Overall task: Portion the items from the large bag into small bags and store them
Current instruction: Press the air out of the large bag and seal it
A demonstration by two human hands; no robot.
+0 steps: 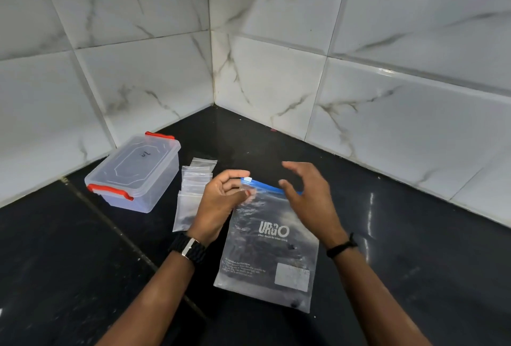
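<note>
A large clear zip bag [269, 251] with white print and a blue zip strip lies on the black counter [414, 276]. A few small dark items show inside it. My left hand [218, 202] is at the bag's top left corner, thumb and curled fingers pinching the plastic beside the white slider [248, 179]. My right hand [307, 196] hovers over the zip strip with its fingers spread and holds nothing. Several small clear bags [193, 185] lie in a loose stack just left of my left hand.
A clear plastic box [132, 171] with red latches and its lid on stands at the back left, near the tiled wall [276, 74]. The walls meet in a corner behind the work area.
</note>
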